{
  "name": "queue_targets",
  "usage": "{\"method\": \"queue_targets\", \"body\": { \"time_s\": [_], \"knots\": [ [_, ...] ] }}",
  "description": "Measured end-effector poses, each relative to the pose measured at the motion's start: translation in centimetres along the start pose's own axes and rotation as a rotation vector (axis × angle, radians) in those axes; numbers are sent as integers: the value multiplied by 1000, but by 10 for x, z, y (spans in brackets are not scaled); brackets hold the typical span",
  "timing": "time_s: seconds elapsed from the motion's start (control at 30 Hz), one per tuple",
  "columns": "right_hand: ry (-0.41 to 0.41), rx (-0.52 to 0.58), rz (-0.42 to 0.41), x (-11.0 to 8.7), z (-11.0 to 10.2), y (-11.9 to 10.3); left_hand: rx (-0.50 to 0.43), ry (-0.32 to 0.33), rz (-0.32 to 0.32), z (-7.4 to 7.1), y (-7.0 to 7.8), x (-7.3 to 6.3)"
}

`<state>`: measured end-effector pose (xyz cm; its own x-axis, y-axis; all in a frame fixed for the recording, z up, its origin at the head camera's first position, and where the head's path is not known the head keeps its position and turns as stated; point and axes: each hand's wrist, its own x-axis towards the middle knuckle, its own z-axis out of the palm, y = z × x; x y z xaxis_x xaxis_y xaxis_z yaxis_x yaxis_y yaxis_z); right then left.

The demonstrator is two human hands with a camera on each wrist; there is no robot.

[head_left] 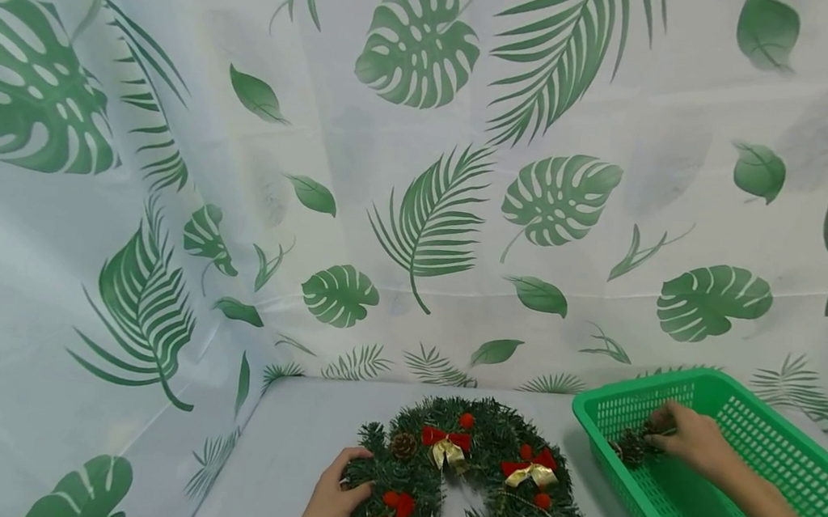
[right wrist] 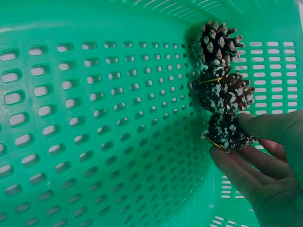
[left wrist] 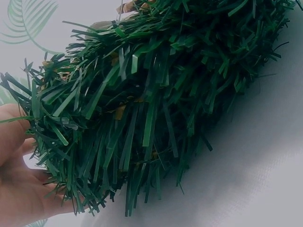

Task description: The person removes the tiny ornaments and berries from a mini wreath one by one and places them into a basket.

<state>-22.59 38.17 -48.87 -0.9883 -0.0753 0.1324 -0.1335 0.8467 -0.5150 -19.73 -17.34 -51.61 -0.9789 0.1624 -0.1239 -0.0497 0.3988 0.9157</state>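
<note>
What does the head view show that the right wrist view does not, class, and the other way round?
Only the head view shows the wreath with its red bows, the left hand gripping it and the leaf-print sheet. Only the right wrist view shows thin yellow strands on two pine cones. Both show the right hand holding a pine cone inside the green basket.

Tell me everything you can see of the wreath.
The wreath is a ring of dark green, plastic-looking strands around an open center. Its decorated face, turned up toward the head camera, carries red bows with gold parts, red balls and brown pine cones. It appears to rest on the white surface, left of the green basket; the left hand grips its left outer edge. The head view cuts off its near end; whether it lies fully flat is unclear.
</note>
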Motion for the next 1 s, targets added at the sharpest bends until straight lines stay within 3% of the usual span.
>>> {"method": "queue_targets", "body": {
  "time_s": [0.63, 1.0],
  "knots": [
    [-17, -55, -50, -8, 3, 3, -6, -5, 3, 3, -4, -4],
    [9, -28, -87, -13, -16, -12, -37, 6, -4, 0, -2, 0]
  ]
}}
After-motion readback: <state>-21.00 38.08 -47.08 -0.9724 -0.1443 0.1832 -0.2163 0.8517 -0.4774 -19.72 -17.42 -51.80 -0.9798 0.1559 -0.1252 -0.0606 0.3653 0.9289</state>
